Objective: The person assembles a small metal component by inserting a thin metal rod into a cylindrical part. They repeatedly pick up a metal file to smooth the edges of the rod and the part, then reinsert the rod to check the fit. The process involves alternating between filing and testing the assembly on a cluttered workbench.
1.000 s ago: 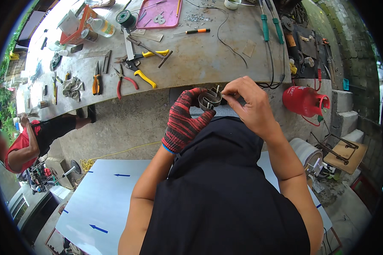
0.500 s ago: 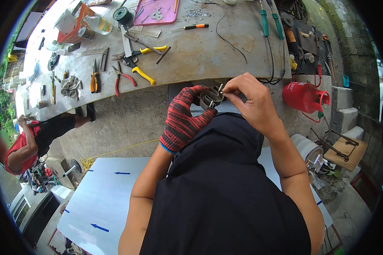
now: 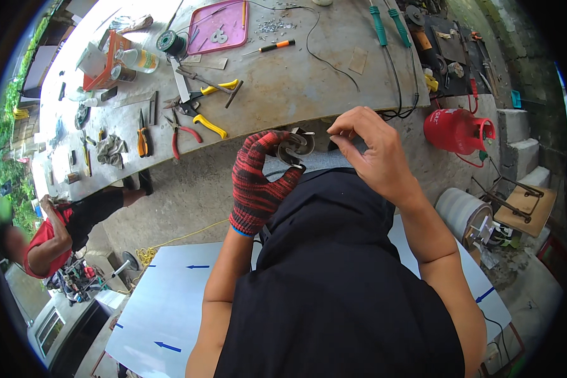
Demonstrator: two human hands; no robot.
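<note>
My left hand (image 3: 257, 183), in a red and black striped knit glove, is closed on a curved metal piece (image 3: 301, 146). The piece is bent from strip into S-like loops, with a light pin-like end at its upper right. Bare and close by on the right, my right hand (image 3: 373, 151) has thumb and forefinger brought together in a pinch, apart from the metal piece. Whatever may be between those fingertips is too small to make out. Both hands are just off the near edge of the metal-topped worktable (image 3: 277, 94).
Pliers with orange handles (image 3: 143, 135), red-handled pliers (image 3: 183, 132) and yellow-handled snips (image 3: 201, 116) lie on the worktable. A pink tray (image 3: 217, 38), a screwdriver (image 3: 276, 46) and green-handled tools (image 3: 378, 26) lie farther back. A red gas cylinder (image 3: 457, 131) stands right; another person (image 3: 50, 242) is at left.
My left hand has moved slightly left with the metal piece, away from my right fingertips. My right hand no longer touches the piece and stays pinched. The view has shifted a little.
</note>
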